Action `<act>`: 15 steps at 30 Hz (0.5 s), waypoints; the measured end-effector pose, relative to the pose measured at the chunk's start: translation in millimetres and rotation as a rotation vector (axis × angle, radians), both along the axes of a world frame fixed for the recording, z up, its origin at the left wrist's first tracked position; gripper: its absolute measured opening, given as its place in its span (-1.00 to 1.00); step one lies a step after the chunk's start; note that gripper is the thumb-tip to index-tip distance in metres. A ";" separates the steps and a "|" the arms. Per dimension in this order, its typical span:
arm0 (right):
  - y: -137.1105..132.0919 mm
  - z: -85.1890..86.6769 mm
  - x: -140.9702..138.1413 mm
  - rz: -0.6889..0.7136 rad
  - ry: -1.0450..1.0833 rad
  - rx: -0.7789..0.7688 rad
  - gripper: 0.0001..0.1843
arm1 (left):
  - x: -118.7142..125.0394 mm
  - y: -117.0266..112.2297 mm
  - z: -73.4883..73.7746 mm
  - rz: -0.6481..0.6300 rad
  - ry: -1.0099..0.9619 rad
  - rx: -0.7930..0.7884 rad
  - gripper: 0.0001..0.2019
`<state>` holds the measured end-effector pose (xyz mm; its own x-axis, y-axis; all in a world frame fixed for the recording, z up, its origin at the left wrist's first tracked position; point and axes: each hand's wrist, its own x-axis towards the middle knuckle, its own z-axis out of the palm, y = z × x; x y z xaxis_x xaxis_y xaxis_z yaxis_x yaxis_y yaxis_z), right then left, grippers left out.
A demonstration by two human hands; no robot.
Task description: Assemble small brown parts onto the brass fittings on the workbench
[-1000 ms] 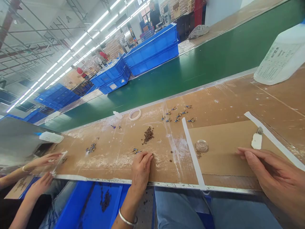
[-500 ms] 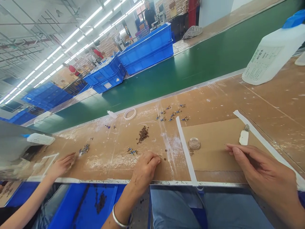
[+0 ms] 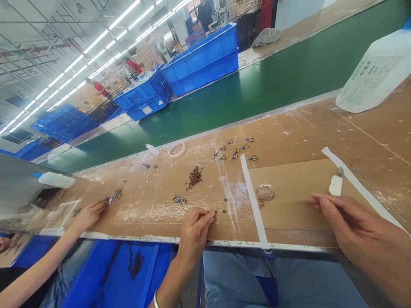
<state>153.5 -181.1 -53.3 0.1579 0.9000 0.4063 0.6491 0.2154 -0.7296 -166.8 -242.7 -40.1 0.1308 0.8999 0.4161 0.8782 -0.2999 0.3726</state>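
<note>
My left hand rests at the table's near edge, thumb and forefinger pinched on a small dark brown disc. Two more such discs lie just right of its fingertips. Beyond it are a pile of brown discs and a small cluster of blue-and-gold pieces. My right hand hovers over the cardboard sheet, thumb and forefinger together; whatever they may hold is too small to make out. Nearby are a round clear dish and a white block with a grey tip.
At left a co-worker's hand touches another pile of blue-and-gold pieces. Several similar pieces lie farther back, near a tape ring. A large white bottle stands at right. Blue crates line the green belt.
My left hand has its fingertips a little farther forward, and a brown disc now shows at them. The co-worker's hand has moved right to the pile. The view has shifted slightly.
</note>
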 end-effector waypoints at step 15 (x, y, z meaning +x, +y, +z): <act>0.0 -0.2 -1.2 -0.021 0.016 -0.006 -0.74 | 6.7 -3.3 -2.4 -0.003 0.009 -0.007 -0.79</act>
<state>152.3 -181.1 -53.5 0.1836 0.8988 0.3981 0.6416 0.1972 -0.7413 -160.1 -246.0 -42.5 0.1376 0.9021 0.4089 0.8806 -0.3004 0.3664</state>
